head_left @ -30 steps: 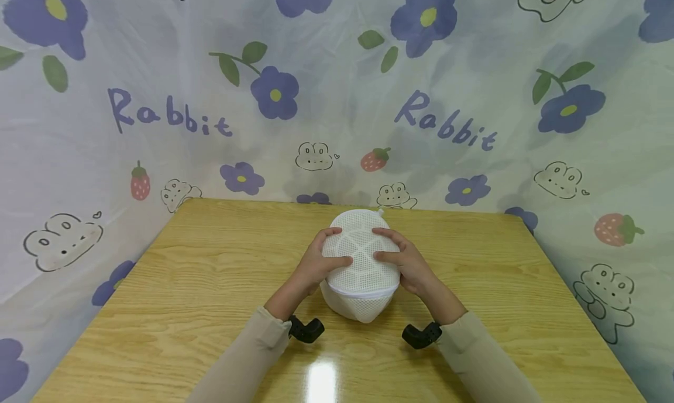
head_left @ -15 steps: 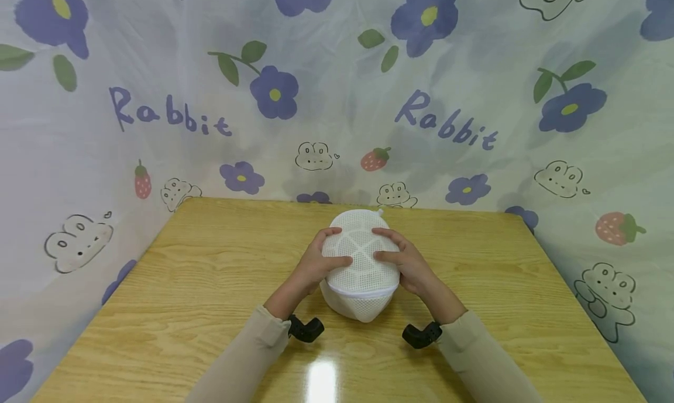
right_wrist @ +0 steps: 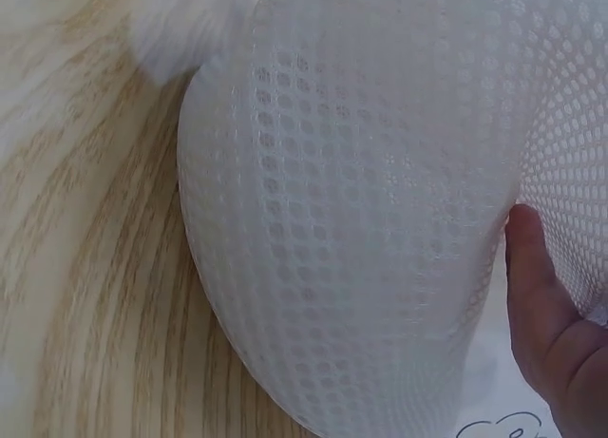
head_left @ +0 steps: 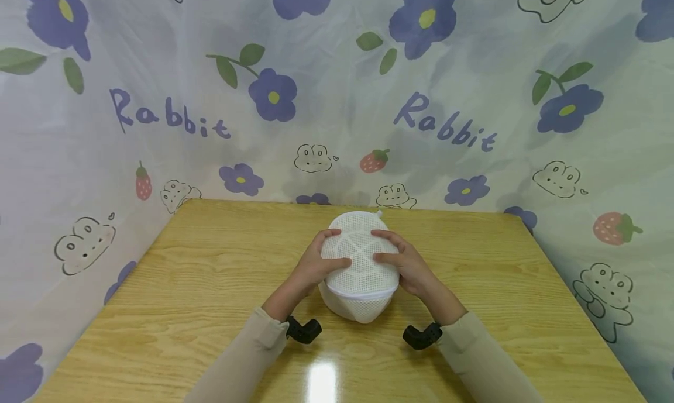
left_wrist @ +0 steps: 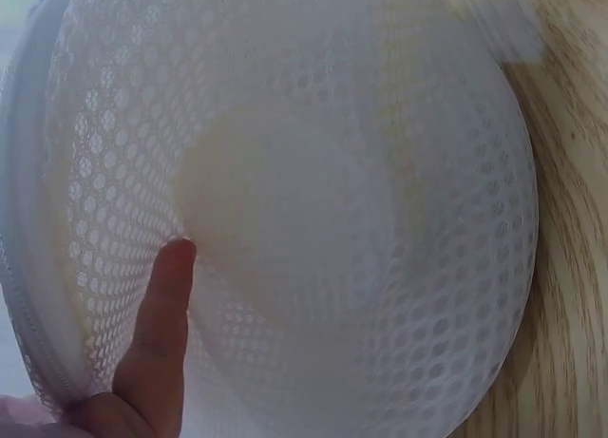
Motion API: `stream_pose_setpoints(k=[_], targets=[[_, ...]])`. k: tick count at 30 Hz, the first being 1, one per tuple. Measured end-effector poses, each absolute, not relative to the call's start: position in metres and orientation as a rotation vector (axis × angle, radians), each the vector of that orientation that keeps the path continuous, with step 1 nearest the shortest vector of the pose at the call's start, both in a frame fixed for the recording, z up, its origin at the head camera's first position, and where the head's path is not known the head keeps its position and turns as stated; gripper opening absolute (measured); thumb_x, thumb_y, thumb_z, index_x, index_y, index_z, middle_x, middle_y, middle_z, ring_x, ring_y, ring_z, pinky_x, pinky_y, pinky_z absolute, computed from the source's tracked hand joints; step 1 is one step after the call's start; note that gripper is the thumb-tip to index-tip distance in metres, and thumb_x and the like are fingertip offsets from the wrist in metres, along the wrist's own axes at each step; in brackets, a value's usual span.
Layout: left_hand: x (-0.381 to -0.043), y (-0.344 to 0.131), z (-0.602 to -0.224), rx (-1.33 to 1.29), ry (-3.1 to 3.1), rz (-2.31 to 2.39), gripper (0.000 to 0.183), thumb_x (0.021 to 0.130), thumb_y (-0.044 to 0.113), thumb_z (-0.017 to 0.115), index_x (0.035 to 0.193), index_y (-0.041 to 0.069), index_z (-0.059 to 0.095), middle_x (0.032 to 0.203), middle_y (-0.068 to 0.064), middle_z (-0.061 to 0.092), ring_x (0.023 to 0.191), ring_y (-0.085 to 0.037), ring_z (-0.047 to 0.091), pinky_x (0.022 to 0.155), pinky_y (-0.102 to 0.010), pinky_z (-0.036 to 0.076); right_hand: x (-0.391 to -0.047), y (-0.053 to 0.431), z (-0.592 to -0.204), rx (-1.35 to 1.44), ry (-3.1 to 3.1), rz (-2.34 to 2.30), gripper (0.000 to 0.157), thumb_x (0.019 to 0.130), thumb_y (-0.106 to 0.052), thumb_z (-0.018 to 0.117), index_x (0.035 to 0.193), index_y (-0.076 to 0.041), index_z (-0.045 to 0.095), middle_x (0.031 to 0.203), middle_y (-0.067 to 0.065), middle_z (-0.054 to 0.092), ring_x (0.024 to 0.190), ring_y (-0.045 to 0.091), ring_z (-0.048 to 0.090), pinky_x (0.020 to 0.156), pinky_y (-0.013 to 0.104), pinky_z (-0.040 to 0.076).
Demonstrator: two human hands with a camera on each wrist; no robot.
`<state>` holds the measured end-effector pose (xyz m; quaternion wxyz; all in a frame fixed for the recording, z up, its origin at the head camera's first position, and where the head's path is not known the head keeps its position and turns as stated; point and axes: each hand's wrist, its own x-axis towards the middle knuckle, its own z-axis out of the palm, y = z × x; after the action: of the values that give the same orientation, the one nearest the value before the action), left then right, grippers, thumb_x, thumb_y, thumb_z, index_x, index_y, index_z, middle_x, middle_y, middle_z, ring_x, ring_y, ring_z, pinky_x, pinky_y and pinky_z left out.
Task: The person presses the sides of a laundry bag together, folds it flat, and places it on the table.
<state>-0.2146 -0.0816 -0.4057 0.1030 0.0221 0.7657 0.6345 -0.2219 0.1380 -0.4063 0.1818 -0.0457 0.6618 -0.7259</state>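
Note:
A rounded white mesh laundry bag [head_left: 360, 277] rests on the wooden table in the head view, with a white zipper band [head_left: 363, 295] along its near edge and a small white tab [head_left: 379, 214] at its far right. My left hand [head_left: 314, 262] grips its left side and my right hand [head_left: 413, 267] its right, thumbs lying on top. In the left wrist view one finger [left_wrist: 161, 329] presses a dent into the mesh; in the right wrist view a finger [right_wrist: 534, 286] does likewise. A pale round shape shows faintly through the mesh. Parts of both hands are hidden behind the bag.
The wood-grain table [head_left: 221, 257] extends on all sides of the bag. Behind it hangs a white cloth [head_left: 347, 110] printed with purple flowers and rabbits. Each wrist wears a black device, the left one [head_left: 304, 331] and the right one [head_left: 423, 336] near the sleeves.

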Motion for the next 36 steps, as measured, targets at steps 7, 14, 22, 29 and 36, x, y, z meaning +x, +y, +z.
stream_pose_setpoints(k=[7, 14, 22, 29, 36], targets=[[-0.214, -0.085, -0.402, 0.096, 2.315, 1.8, 0.069, 0.08, 0.021, 0.077, 0.14, 0.023, 0.044, 0.154, -0.011, 0.031, 0.136, -0.035, 0.038, 0.106, -0.055, 0.038, -0.22, 0.141, -0.403, -0.156, 1.923, -2.009, 0.059, 0.091, -0.009, 0.061, 0.146, -0.017, 0.041, 0.155, 0.01, 0.028, 0.103, 0.015, 0.06, 0.079, 0.028, 0.055], [-0.211, -0.09, -0.396, 0.137, 2.371, 1.737, 0.074, 0.082, 0.027, 0.076, 0.146, 0.024, 0.038, 0.153, -0.013, 0.033, 0.131, -0.038, 0.045, 0.098, -0.053, 0.047, -0.219, 0.144, -0.4, -0.168, 2.015, -1.982, 0.06, 0.091, -0.012, 0.061, 0.147, -0.02, 0.041, 0.16, 0.005, 0.021, 0.122, 0.026, 0.05, 0.084, 0.03, 0.053], [-0.206, -0.095, -0.394, 0.227, 2.483, 1.687, 0.079, 0.082, 0.028, 0.076, 0.148, 0.019, 0.034, 0.149, -0.012, 0.034, 0.128, -0.038, 0.047, 0.091, -0.049, 0.052, -0.217, 0.153, -0.402, -0.292, 2.39, -1.797, 0.056, 0.093, -0.018, 0.061, 0.146, -0.02, 0.041, 0.155, 0.011, 0.033, 0.132, 0.037, 0.045, 0.097, 0.047, 0.048], [-0.201, -0.095, -0.387, 0.404, 2.726, 1.498, 0.079, 0.083, 0.033, 0.072, 0.149, 0.014, 0.033, 0.15, -0.015, 0.031, 0.138, -0.034, 0.034, 0.108, -0.053, 0.038, -0.21, 0.162, -0.397, -0.61, 2.888, -1.403, 0.063, 0.091, -0.029, 0.063, 0.147, -0.014, 0.039, 0.149, 0.016, 0.039, 0.131, 0.041, 0.043, 0.099, 0.058, 0.043], [-0.197, -0.094, -0.386, 0.638, 2.997, 1.137, 0.084, 0.079, 0.046, 0.072, 0.146, 0.011, 0.037, 0.148, -0.012, 0.036, 0.137, -0.03, 0.037, 0.109, -0.05, 0.038, -0.203, 0.165, -0.391, -0.857, 3.152, -0.911, 0.07, 0.086, -0.041, 0.064, 0.146, -0.011, 0.041, 0.149, 0.017, 0.04, 0.137, 0.04, 0.037, 0.103, 0.063, 0.037]])
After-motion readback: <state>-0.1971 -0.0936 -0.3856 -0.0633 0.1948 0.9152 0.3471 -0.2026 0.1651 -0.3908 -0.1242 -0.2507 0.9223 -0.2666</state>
